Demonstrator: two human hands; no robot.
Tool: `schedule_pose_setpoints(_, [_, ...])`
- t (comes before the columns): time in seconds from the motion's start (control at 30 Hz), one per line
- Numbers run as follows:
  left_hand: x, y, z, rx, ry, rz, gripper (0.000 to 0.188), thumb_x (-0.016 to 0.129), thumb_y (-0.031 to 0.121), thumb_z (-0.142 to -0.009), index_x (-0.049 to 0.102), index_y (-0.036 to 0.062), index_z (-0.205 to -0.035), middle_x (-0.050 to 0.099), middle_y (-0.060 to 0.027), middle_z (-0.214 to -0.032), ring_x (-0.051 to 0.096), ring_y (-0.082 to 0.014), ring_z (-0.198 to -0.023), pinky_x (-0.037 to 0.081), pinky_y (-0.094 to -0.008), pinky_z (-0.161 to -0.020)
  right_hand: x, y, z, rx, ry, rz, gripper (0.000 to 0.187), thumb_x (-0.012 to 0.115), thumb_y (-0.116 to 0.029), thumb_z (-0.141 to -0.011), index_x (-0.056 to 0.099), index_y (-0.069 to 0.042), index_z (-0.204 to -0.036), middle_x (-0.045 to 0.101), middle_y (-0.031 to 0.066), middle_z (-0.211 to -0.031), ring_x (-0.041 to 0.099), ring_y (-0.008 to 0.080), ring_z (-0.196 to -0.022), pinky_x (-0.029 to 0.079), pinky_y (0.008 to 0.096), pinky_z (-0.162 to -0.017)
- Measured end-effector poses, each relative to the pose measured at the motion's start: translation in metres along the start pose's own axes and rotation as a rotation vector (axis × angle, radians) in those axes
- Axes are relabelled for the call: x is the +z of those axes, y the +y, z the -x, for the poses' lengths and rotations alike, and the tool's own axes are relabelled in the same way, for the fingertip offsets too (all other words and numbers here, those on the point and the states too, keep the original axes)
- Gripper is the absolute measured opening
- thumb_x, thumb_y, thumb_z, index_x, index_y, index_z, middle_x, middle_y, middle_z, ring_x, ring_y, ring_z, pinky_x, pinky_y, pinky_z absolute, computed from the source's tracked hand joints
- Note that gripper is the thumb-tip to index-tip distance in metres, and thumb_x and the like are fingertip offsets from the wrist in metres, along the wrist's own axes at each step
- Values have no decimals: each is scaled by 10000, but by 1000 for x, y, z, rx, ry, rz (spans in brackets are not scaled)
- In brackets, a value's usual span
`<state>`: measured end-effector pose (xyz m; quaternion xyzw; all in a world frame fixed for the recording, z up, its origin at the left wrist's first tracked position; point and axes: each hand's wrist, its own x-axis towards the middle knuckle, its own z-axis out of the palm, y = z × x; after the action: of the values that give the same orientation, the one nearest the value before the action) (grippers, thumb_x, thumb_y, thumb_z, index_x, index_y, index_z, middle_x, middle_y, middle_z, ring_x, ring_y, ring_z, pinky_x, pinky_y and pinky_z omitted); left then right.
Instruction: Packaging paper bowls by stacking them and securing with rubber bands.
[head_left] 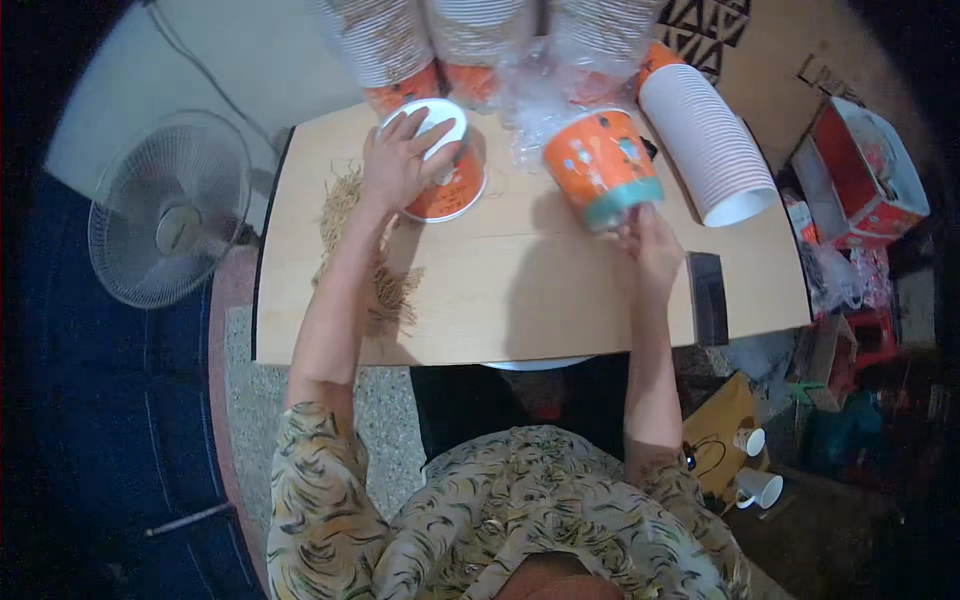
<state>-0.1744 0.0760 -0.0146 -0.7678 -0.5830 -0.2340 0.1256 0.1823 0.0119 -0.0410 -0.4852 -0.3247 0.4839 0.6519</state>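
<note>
My left hand [398, 168] lies with fingers spread over the white round top of an orange paper bucket [447, 192], which stands on the table with a white rim at its lower edge. To the right, my right hand [655, 245] grips a second orange paper bucket [600, 160] by its green-banded end. This one is tilted and held above the table, its shadow falling beside it. Thin tan strands of shredded paper or straw [392, 295] are strewn by my left forearm and partly hidden under it.
Tall stacks of white cups or buckets in clear plastic [480, 25] line the table's [470, 300] far edge. A nested stack of white buckets [710, 145] lies at the right, near a dark flat object [709, 298]. A fan [180, 228] stands left; a red box [850, 170] right.
</note>
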Motion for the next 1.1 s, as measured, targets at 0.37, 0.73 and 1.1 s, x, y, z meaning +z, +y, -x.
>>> schedule_pose_setpoints(0.37, [-4,127,-29,130,119,488,827,778,368,-823,380,58,-1478,485,-233,-1424,488,-413,-1310,416,-460,-1076,-23,32,-62,-146,-16,205,655,719,-302,-926,448,88,-1377,602,182,-1262,586,225,-1151,472,353,-963])
schedule_pose_setpoints(0.73, [29,181,-30,-114,-206,893,331,620,345,-943,724,38,-874,688,-161,-768,679,-240,-709,499,-398,-661,-76,34,-28,-67,-292,-86,861,700,-253,-926,173,28,-1547,365,126,-1561,411,239,-1394,408,381,-1104])
schedule_pose_setpoints(1.1, [-73,246,98,183,84,938,142,728,114,-853,704,35,-968,665,-125,-840,654,-317,-763,529,-403,-649,-134,27,12,185,-493,-588,921,946,-461,-515,611,-238,-1344,447,44,-1528,427,325,-1388,387,601,-1125])
